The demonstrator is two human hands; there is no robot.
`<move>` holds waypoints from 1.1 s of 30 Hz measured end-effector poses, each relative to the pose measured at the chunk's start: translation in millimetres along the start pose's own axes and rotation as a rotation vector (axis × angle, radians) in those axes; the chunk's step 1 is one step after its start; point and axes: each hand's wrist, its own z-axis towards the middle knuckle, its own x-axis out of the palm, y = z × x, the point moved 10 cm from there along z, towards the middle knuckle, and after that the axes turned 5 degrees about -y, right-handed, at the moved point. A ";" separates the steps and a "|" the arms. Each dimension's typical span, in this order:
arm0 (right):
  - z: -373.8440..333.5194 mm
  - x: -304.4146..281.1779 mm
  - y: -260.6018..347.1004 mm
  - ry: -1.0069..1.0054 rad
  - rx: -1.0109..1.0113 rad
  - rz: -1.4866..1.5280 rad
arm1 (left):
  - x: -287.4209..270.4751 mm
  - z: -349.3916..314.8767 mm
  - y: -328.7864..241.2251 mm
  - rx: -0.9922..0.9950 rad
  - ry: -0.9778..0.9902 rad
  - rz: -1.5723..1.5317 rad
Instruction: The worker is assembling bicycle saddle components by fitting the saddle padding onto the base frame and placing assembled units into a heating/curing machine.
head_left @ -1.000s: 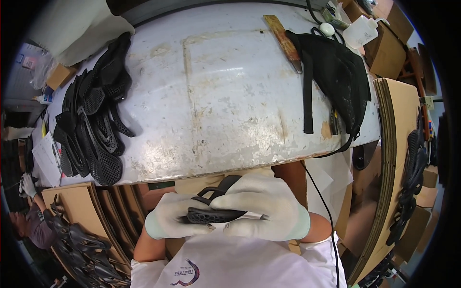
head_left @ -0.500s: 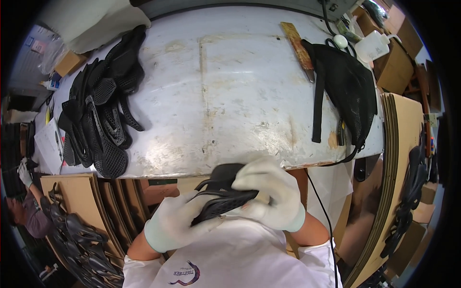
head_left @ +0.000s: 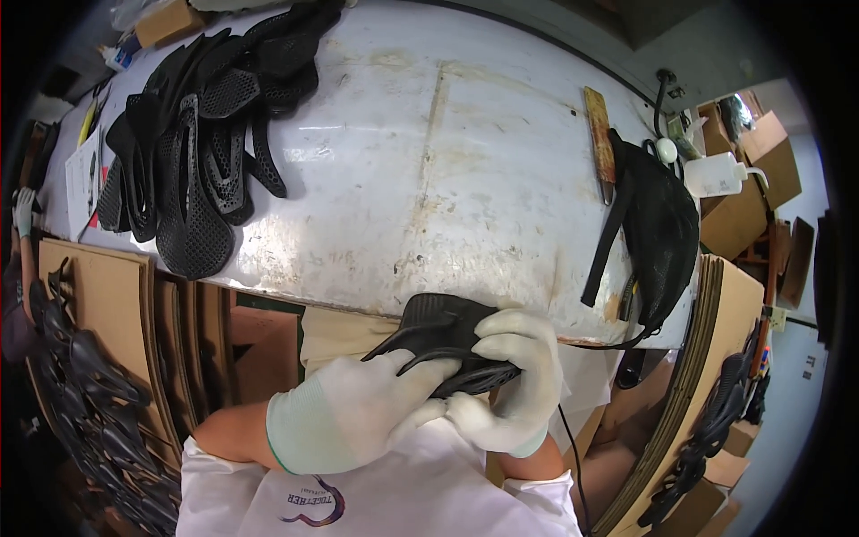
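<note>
Just in front of the table's near edge, both gloved hands hold a black bicycle saddle (head_left: 443, 320) close to my shirt. It has a smooth wide part and openwork lower edges. My left hand (head_left: 389, 407) grips it from the left, with fingers curled into its layered edge. My right hand (head_left: 519, 380) closes round the right end, fingers over the top and thumb below. The gloves hide much of its underside. A pile of black honeycomb-mesh saddle pads (head_left: 192, 228) lies on the table (head_left: 358, 215) at the left.
On the table's right lie a black mesh bag (head_left: 662, 233) with straps and a worn wooden-handled tool (head_left: 599, 143). A white squeeze bottle (head_left: 716, 174) stands behind. Cardboard sheets (head_left: 94, 277) bearing black saddles (head_left: 107, 367) flank me. Another person's gloved hand (head_left: 24, 210) shows far left.
My view has turned, so the table appears tilted. The saddle has been turned in my hands, showing more of its smooth wide part. Both hands keep hold, and my left fingers have shifted along its edge.
</note>
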 end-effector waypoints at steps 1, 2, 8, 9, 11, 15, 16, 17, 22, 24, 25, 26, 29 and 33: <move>0.8 -0.7 -1.0 0.002 -0.009 0.071 | 0.4 -0.9 0.6 0.013 0.002 -0.010; 0.9 -1.0 -0.9 0.010 -0.009 0.065 | 0.7 -1.1 1.2 0.013 -0.004 -0.018; -2.0 3.1 5.6 0.035 -0.010 -0.022 | 5.1 -3.5 2.5 0.012 0.011 0.039; -3.7 2.2 6.0 0.002 0.016 -0.041 | 2.9 -3.1 -1.3 0.053 -0.022 0.065; -2.9 3.6 5.6 -0.030 0.040 -0.061 | 0.5 -3.4 -4.4 0.095 -0.059 0.091; 2.4 -1.3 7.9 -0.074 0.027 -0.008 | 7.3 -4.8 9.6 -0.029 -0.025 0.040; 1.0 -1.8 5.7 -0.062 0.060 0.040 | 7.9 -4.9 8.9 -0.020 -0.034 0.043; 0.6 -1.4 4.2 -0.062 0.062 0.036 | 7.4 -3.8 8.4 -0.018 -0.032 0.040; -3.0 -2.2 0.4 -0.103 0.050 0.012 | 6.6 -2.1 7.3 -0.042 -0.024 0.034; -1.7 -2.5 3.1 -0.118 0.052 0.005 | 7.3 -1.6 6.1 -0.040 -0.016 0.035; -1.3 -2.9 3.4 -0.130 0.053 0.006 | 7.8 -1.2 6.7 -0.044 -0.011 0.040; -1.9 -3.1 3.1 -0.132 0.053 0.003 | 7.6 -0.4 6.2 -0.041 -0.009 0.039; -2.9 -5.9 3.3 -0.144 0.058 0.011 | 7.6 0.7 4.3 -0.040 0.007 0.059; 2.8 -1.7 -3.5 0.032 0.096 0.075 | 3.6 2.4 11.4 -0.032 -0.017 0.040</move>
